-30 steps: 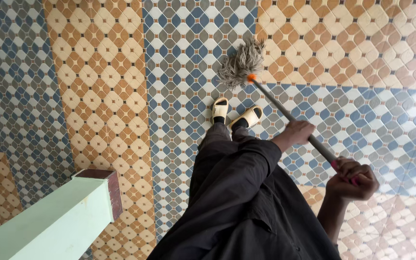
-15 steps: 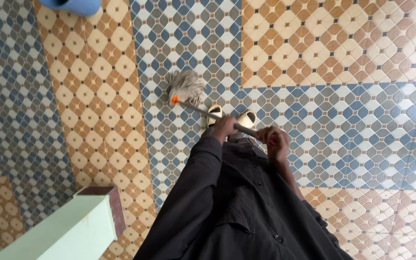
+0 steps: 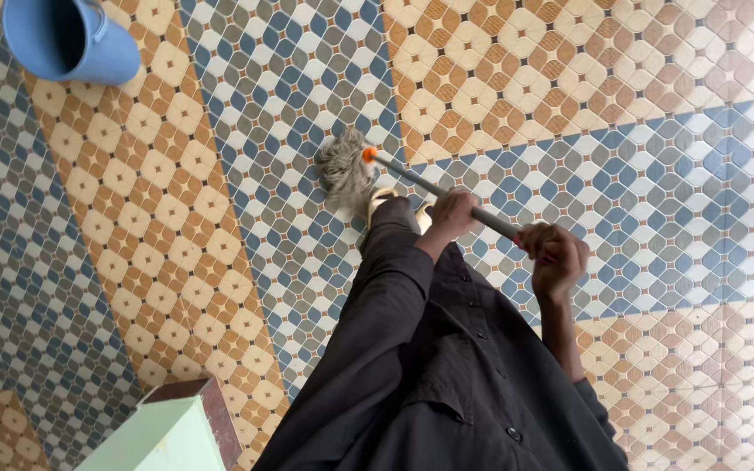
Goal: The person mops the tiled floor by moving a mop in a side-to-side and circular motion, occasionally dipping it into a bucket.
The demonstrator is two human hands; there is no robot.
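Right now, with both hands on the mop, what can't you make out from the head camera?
- Bucket: top and left cut off by the picture's edge; its inside is dark, contents cannot be told.
- Sandals: mostly hidden behind the black garment and the mop head.
- Mop handle: its upper end is covered by the right hand; the left hand hides a middle stretch.
- Green post: cut off at the bottom edge.

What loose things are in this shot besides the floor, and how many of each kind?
Mop, held by the left hand and right hand: 1
Blue bucket: 1
Yellow slippers: 2, both partly hidden by the clothing
Green post: 1
Total: 5
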